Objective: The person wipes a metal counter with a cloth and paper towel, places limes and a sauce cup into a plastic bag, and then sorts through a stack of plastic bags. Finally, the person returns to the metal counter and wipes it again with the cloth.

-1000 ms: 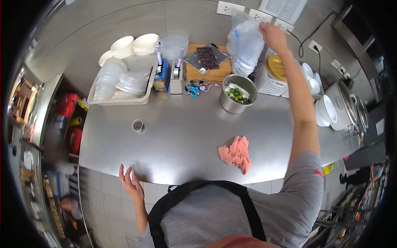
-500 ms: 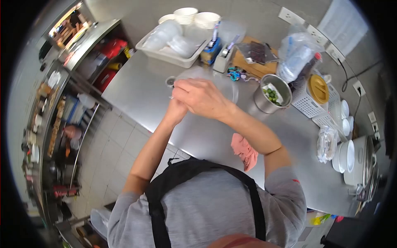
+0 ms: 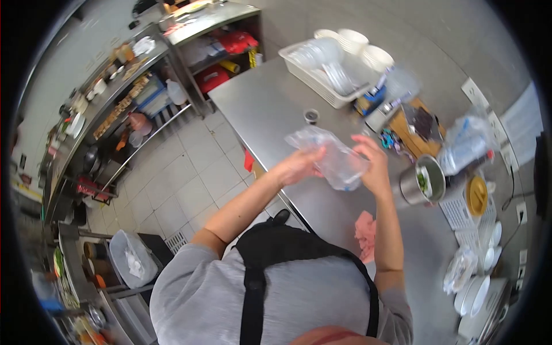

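A clear plastic bag (image 3: 333,156) is stretched between my two hands above the steel table. My left hand (image 3: 301,165) grips its left side, thumb on top. On its right side my right hand (image 3: 374,164) holds it with curled fingers, slightly smeared by motion. Just beyond the bag, a small cup with dark contents (image 3: 311,117) stands on the table. A pink cloth (image 3: 365,236) lies by my right forearm. To the right is a steel pot (image 3: 422,181) with green limes and something white inside.
A white basket (image 3: 325,86) of clear plastic containers sits at the back, with stacked white bowls (image 3: 352,40) behind it. A tape dispenser (image 3: 382,118) and wooden board (image 3: 407,129) are right of it. White perforated baskets (image 3: 457,214) line the right side. Tiled floor lies left.
My hands were together near the small cup; now they are apart with the plastic bag spread between them, closer to the table's front edge. The camera view has turned left.
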`<action>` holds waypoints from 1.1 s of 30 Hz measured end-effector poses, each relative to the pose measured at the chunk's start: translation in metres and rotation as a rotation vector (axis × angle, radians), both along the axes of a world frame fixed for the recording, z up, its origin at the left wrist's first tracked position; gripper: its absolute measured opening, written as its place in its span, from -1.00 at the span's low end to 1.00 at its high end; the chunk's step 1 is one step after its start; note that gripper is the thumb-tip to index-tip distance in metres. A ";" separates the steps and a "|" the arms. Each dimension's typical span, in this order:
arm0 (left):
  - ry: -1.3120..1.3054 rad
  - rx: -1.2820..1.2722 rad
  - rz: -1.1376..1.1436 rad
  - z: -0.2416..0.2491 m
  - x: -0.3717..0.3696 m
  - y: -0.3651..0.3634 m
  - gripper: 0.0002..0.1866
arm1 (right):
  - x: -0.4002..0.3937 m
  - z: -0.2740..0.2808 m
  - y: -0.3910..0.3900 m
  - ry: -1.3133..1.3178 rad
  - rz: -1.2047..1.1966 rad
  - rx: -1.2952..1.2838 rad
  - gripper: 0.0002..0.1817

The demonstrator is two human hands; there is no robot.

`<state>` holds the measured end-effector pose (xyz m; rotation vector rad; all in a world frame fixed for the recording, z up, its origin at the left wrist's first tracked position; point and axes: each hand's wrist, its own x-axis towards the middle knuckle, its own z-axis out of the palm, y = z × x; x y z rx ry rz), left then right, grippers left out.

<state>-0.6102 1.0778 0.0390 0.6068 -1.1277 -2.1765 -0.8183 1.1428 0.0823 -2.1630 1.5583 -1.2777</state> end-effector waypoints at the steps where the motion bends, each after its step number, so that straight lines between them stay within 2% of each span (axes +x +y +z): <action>1: -0.111 -0.029 0.070 -0.004 0.000 0.000 -0.18 | -0.004 -0.005 -0.002 -0.028 -0.091 -0.048 -0.83; 2: -0.221 -0.053 0.133 -0.003 0.002 0.001 -0.08 | -0.009 -0.005 0.000 0.003 -0.192 -0.089 -0.85; 3: -0.292 -0.338 0.247 -0.001 0.004 0.003 -0.02 | -0.011 -0.004 0.000 0.030 -0.301 -0.131 -0.85; 5: -0.426 -0.903 0.462 0.017 0.007 0.009 0.10 | -0.006 -0.006 -0.004 0.041 -0.319 -0.115 -0.86; 8: -0.592 -1.314 0.247 0.031 -0.004 0.011 0.15 | 0.017 -0.004 -0.012 0.044 -0.256 -0.064 -0.89; 9: -0.588 -1.311 0.329 0.028 -0.008 0.007 -0.15 | 0.028 -0.001 -0.018 0.045 -0.219 -0.050 -0.90; 12: -0.550 -1.267 0.346 -0.011 -0.005 -0.046 -0.57 | 0.049 -0.008 -0.033 -0.232 -0.039 0.108 -0.90; 14: -0.603 -1.114 0.355 -0.008 0.008 -0.071 -0.84 | 0.073 0.007 -0.038 -0.825 0.260 0.562 -0.80; 16: -0.603 -0.854 0.146 -0.009 0.029 -0.100 -0.91 | 0.088 0.002 -0.059 -0.738 0.370 0.758 -0.73; 18: -0.117 -0.321 0.142 -0.041 0.042 -0.131 -0.91 | 0.115 0.002 -0.088 -0.626 0.368 0.654 -0.73; 19: -0.020 -0.137 0.124 -0.035 0.051 -0.144 -0.89 | 0.125 0.002 -0.103 -0.572 0.365 0.616 -0.72; 21: 0.156 0.256 0.086 -0.016 0.075 -0.158 -0.83 | 0.133 0.000 -0.140 -0.317 0.123 0.500 -0.75; 24: 0.161 0.018 -0.113 -0.006 0.112 -0.175 -0.71 | 0.136 -0.020 -0.193 -0.068 -0.203 0.376 -0.80; 25: 0.155 -0.036 -0.113 0.006 0.118 -0.177 -0.69 | 0.136 -0.026 -0.209 -0.006 -0.309 0.342 -0.83; 27: 0.134 -0.131 -0.118 0.026 0.126 -0.177 -0.64 | 0.142 -0.042 -0.225 -0.041 -0.385 0.236 -0.85; 28: 0.107 -0.184 -0.101 0.019 0.128 -0.186 -0.66 | 0.146 -0.050 -0.226 -0.063 -0.427 0.194 -0.87; 30: 0.047 -0.270 -0.075 -0.009 0.133 -0.212 -0.68 | 0.154 -0.024 -0.211 -0.899 -0.030 0.565 -0.88; 31: -0.041 -0.211 -0.012 -0.023 0.135 -0.228 -0.68 | 0.156 -0.009 -0.204 -1.325 0.184 0.720 -0.87; 32: -0.133 -0.149 0.047 -0.037 0.133 -0.242 -0.68 | 0.160 -0.001 -0.198 -1.021 0.300 0.672 -0.85; 33: -0.072 -0.044 0.049 -0.050 0.126 -0.248 -0.67 | 0.167 0.003 -0.194 -0.719 0.405 0.624 -0.83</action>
